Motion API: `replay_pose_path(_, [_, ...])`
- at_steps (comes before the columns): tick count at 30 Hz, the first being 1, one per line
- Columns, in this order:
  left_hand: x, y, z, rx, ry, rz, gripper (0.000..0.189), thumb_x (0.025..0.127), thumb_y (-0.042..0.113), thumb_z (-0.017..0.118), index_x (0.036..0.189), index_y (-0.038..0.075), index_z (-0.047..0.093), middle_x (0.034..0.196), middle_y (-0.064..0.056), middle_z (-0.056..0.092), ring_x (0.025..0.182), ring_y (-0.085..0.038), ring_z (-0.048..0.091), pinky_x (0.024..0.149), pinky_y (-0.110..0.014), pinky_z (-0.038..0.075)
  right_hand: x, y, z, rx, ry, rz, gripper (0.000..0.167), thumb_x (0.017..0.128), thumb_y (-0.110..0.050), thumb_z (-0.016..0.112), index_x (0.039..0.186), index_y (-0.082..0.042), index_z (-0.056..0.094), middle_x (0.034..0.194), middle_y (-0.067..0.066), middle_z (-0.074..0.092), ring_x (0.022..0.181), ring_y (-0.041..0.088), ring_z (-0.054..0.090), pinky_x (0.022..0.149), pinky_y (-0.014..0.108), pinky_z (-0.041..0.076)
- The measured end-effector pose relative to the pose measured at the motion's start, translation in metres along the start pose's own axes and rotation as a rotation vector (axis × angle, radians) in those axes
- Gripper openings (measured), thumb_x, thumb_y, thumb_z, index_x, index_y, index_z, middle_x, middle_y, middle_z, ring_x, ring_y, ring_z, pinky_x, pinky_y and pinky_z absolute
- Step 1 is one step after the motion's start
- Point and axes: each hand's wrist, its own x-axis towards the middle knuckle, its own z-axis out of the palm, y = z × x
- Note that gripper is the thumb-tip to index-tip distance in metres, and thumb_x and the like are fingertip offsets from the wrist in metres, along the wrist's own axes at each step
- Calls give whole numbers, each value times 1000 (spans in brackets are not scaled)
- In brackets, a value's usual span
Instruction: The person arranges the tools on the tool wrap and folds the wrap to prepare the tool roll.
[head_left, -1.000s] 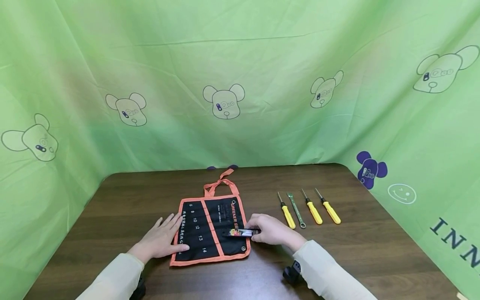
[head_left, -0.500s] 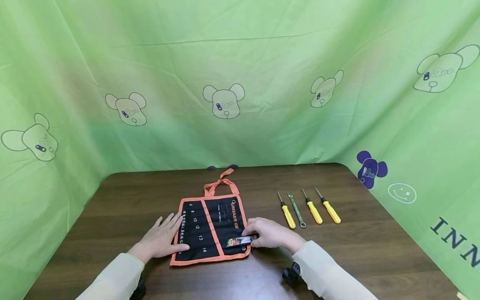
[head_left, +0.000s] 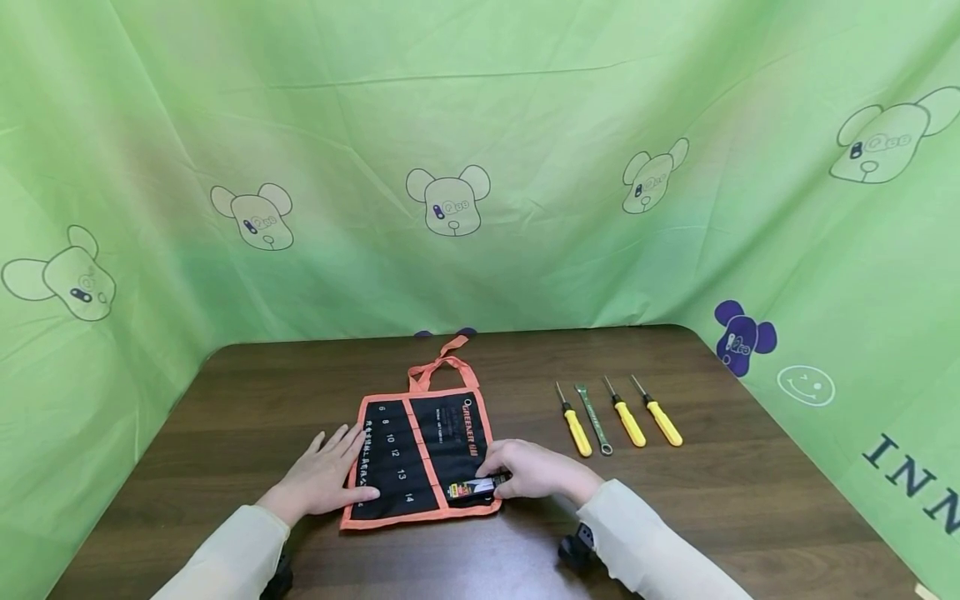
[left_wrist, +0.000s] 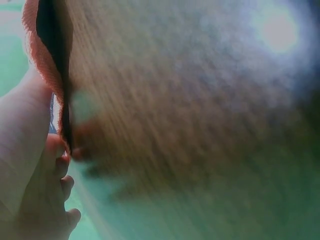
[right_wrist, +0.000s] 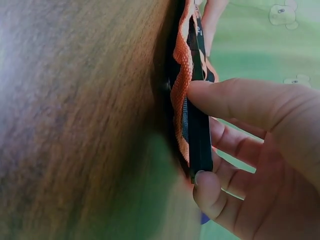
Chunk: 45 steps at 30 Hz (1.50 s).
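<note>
A black fabric tool pouch (head_left: 386,512) with orange trim, straps and printed numbers lies flat on the table. My left hand (head_left: 318,477) rests on its left edge, fingers spread and thumb on the fabric. Over the pouch's lower right part, my right hand (head_left: 536,469) holds a slim black case (head_left: 471,488) with a colourful label by its right end. In the right wrist view the thumb presses the side of the black case (right_wrist: 201,142) and a fingertip touches its end. The left wrist view shows the left hand (left_wrist: 25,155) at the pouch's orange border (left_wrist: 47,72).
Three yellow-handled screwdrivers (head_left: 628,425) and a green combination wrench (head_left: 592,421) lie in a row to the right of the pouch. The brown wooden table (head_left: 255,400) ends at a green printed cloth (head_left: 345,275) behind and at the sides.
My right hand has brought the case toward the near edge and slightly left, down to the pouch's lower right. The left hand and the pouch look unmoved.
</note>
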Motion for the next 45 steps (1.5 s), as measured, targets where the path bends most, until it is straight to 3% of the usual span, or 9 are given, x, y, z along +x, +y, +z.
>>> replay_pose_path(11, [-1,2,-1,4,11,16,94,80,67,49,141,-3,31,147,-18,25,134,-35,20,103,-56,14,10,-6,6,3,-43,-26,28,75,-2,68,104,-4,70,91,-7,57,84,7,51,73,20,41])
replay_pose_path(17, [0,3,-1,9,2,8,95,80,68,49,141,-2,31,147,-17,25,134,-35,20,103,-56,14,19,-15,12,11,-26,9,27,76,-4,69,103,-3,70,89,-6,56,76,5,47,67,19,41])
replay_pose_path(32, [1,4,-1,35,-4,-3,94,80,68,49,141,-2,32,146,-17,27,134,-34,21,103,-56,14,30,-30,25,14,6,17,23,78,-6,69,101,-4,70,89,-4,57,77,5,49,68,18,43])
replay_pose_path(45, [0,3,1,35,14,2,94,79,68,49,141,-2,33,146,-17,27,133,-34,22,102,-57,15,37,-37,29,77,39,56,36,76,-1,68,111,-1,60,81,-7,53,74,5,50,68,19,44])
